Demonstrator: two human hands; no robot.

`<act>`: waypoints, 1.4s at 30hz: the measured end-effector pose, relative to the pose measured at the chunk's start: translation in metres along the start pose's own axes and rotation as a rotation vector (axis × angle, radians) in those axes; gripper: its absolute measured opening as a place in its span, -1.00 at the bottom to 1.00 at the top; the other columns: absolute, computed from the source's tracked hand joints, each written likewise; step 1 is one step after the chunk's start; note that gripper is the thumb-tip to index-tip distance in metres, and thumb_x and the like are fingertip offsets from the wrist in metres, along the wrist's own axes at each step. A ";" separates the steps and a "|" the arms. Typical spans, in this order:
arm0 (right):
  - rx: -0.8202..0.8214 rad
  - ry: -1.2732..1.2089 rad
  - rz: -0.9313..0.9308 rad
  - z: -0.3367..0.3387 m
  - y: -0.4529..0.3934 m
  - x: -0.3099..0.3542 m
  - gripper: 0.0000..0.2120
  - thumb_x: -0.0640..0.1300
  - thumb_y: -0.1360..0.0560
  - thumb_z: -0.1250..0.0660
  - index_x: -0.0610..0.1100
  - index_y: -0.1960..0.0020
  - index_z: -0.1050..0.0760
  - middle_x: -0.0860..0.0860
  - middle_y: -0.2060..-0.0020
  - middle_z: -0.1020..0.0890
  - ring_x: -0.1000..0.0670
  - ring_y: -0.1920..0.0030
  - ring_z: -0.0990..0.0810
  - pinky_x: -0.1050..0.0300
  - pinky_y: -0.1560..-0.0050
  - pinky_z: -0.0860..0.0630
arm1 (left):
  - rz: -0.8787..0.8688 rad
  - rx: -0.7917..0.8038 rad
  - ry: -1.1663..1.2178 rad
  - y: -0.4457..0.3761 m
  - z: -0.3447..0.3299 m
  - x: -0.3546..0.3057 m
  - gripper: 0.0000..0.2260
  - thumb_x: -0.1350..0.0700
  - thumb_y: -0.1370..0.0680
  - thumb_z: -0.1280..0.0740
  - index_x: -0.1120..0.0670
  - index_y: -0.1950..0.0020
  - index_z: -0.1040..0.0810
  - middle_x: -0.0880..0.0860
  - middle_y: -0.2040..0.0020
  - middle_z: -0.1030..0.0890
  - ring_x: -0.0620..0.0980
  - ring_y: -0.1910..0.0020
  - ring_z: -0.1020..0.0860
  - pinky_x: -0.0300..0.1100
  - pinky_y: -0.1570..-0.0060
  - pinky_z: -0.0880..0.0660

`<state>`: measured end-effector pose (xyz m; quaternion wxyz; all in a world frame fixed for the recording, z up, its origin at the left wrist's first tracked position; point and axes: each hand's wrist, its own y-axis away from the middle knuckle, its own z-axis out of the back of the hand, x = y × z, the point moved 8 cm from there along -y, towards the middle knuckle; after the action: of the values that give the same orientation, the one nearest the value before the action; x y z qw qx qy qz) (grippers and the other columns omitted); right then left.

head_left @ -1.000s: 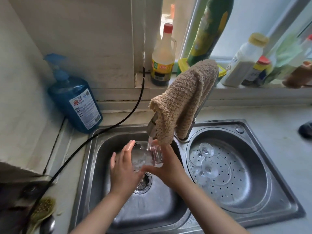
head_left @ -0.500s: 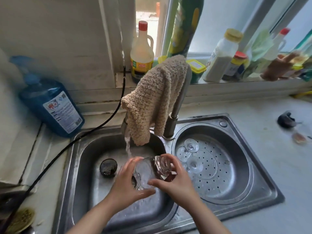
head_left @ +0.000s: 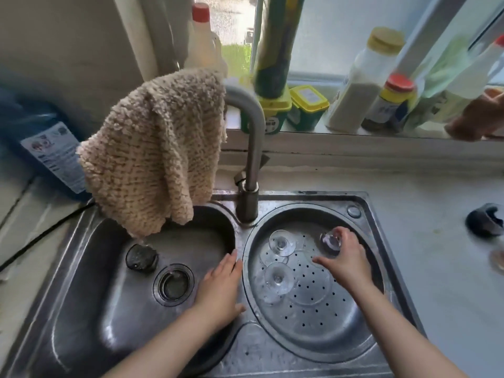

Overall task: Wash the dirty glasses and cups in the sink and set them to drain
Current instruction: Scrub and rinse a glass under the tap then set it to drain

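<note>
The scene is lit by daylight from the window (head_left: 327, 36) behind the faucet (head_left: 249, 148), and the panes are washed out to a pale glare. Bright reflections are scattered over the steel sink (head_left: 90, 309) below the faucet. Straight lines are bowed by wide-angle distortion toward the edges. The blue bottle (head_left: 41, 148) left of the faucet is rendered soft and smeared.

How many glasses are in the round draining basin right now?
3. All stand upside down on the perforated tray: one glass at the back left, one at the front left, and one at the back right in the right hand's grip.
</note>
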<state>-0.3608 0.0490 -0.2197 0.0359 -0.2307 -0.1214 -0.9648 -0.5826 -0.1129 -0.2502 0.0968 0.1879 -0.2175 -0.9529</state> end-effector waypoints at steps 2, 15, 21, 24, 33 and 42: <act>0.057 0.045 0.018 -0.019 -0.016 -0.007 -0.22 0.03 -0.26 -0.58 -0.04 -0.36 -0.28 0.02 -0.30 -0.42 -0.09 -0.26 -0.40 0.00 -0.13 -0.42 | 0.042 0.015 0.024 0.001 -0.009 0.001 -0.15 -0.11 -0.51 -0.36 0.05 -0.58 0.13 -0.02 -0.58 0.18 -0.08 -0.56 0.12 -0.12 -0.49 0.02; 0.152 0.182 0.101 -0.082 -0.045 -0.020 -0.19 -0.01 -0.24 -0.60 -0.14 -0.36 -0.29 -0.12 -0.30 -0.43 -0.19 -0.28 -0.40 -0.07 -0.23 -0.41 | 0.188 0.047 0.116 0.024 -0.042 0.015 -0.30 -0.11 -0.58 -0.23 0.06 -0.59 0.05 -0.04 -0.59 0.08 -0.11 -0.56 0.07 -0.16 -0.49 0.04; -0.151 0.051 0.306 -0.042 -0.007 0.042 -0.46 -0.03 -0.48 -0.36 -0.22 -0.37 -0.34 -0.20 -0.33 -0.40 -0.18 -0.38 -0.31 -0.14 -0.38 -0.28 | 0.337 -0.007 0.244 0.040 -0.028 0.071 -0.33 -0.11 -0.58 -0.25 0.07 -0.58 -0.03 -0.02 -0.58 -0.04 -0.08 -0.54 -0.05 -0.23 -0.46 -0.06; -0.396 -0.110 0.669 -0.025 0.053 0.128 -0.68 -0.14 -0.47 -0.24 -0.22 -0.18 -0.51 -0.18 -0.22 -0.50 -0.17 -0.31 -0.39 -0.06 -0.26 -0.32 | 0.454 -0.045 0.247 0.046 -0.016 0.122 -0.32 -0.10 -0.55 -0.29 0.07 -0.57 -0.07 0.03 -0.55 -0.16 0.01 -0.50 -0.21 -0.17 -0.41 -0.22; 0.314 0.101 0.801 -0.215 0.117 0.280 -0.70 -0.15 -0.45 -0.19 -0.14 -0.15 -0.51 -0.09 -0.07 -0.56 -0.17 -0.10 -0.52 -0.02 -0.02 -0.47 | 0.586 0.030 0.246 0.035 -0.022 0.217 -0.35 -0.07 -0.51 -0.33 0.06 -0.52 -0.15 0.13 -0.50 -0.21 0.11 -0.46 -0.24 -0.02 -0.38 -0.30; 0.478 0.560 0.981 -0.356 0.100 0.299 -0.75 -0.22 -0.41 -0.27 -0.08 -0.05 -0.59 -0.03 -0.06 -0.62 -0.06 -0.24 -0.51 0.11 -0.15 -0.21 | 0.522 0.010 0.275 0.038 -0.040 0.257 -0.46 -0.03 -0.58 -0.26 0.11 -0.49 -0.19 0.12 -0.52 -0.17 0.10 -0.48 -0.21 -0.11 -0.38 -0.23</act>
<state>-0.7698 -0.1412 -0.3701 0.5571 0.0171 -0.2000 -0.8058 -0.7966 -0.2305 -0.3478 0.3664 0.2536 -0.2481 -0.8602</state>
